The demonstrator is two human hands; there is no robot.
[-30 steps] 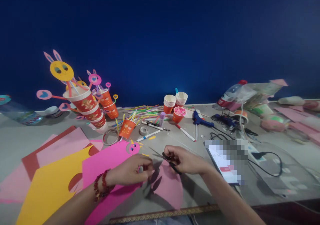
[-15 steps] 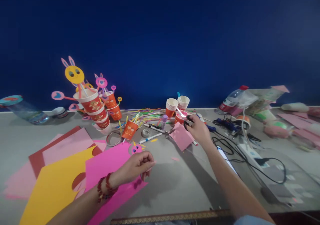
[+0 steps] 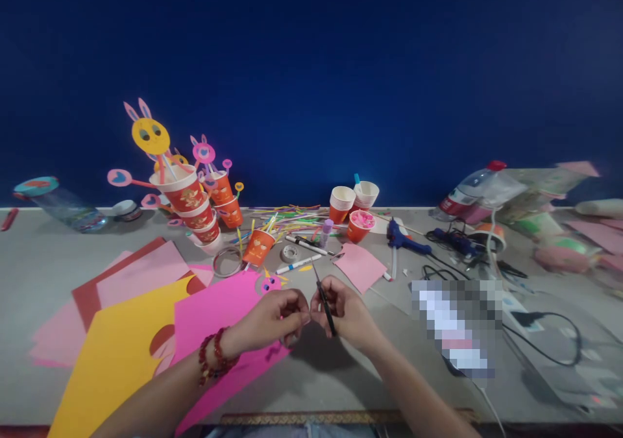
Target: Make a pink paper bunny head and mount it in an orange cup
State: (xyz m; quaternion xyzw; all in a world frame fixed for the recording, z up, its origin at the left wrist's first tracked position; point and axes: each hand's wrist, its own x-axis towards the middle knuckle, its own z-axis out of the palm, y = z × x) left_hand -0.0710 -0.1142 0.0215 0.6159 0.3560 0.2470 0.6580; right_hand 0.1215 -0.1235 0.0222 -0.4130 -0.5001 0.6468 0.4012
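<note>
Black-handled metal scissors (image 3: 326,307): near centre, in the curled right hand (image 3: 351,316).
Left hand (image 3: 267,318): fingers curled in; cannot tell whether they pinch anything.
Upright orange paper cup (image 3: 358,234): far, right of centre, pink pieces (image 3: 363,219) inside.
Tilted orange paper cup (image 3: 257,250): left, holding thin sticks (image 3: 272,222).

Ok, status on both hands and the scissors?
Right hand gripping scissors, blades pointing away. Left hand curled close beside it, any contents hidden. Light pink paper lying beyond right hand.
</note>
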